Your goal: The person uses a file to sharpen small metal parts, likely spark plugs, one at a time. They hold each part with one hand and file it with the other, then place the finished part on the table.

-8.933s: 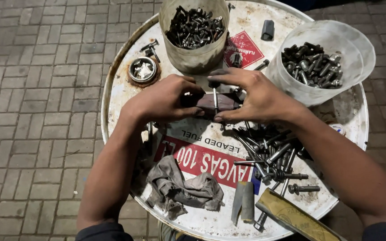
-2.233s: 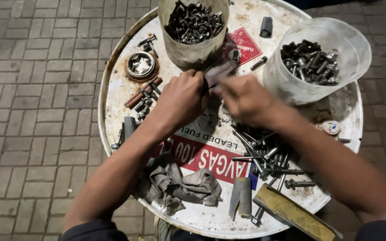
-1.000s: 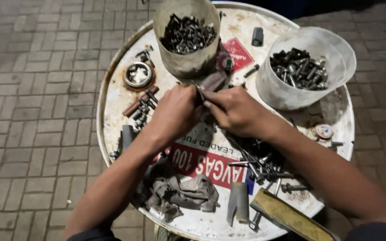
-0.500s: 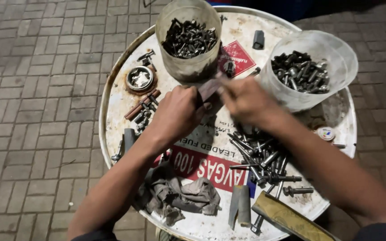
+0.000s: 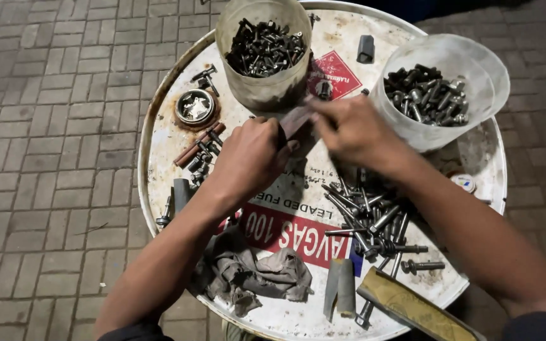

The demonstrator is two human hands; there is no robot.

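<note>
Two hands (image 5: 251, 158) (image 5: 355, 129) pinched one flat greyish metal strip (image 5: 295, 120) above the white drum-lid tabletop (image 5: 165, 145). Stiff, probably greasy; ends suited gripping best.

A white drum lid (image 5: 165, 145) with a red band, grey rag (image 5: 254, 275), dark bolts (image 5: 368, 218), grey brick paving (image 5: 45, 126).

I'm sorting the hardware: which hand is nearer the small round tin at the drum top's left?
Left. The left hand lies just right of and below the small round tin; the right hand is farther right, by the wide tub.
</note>
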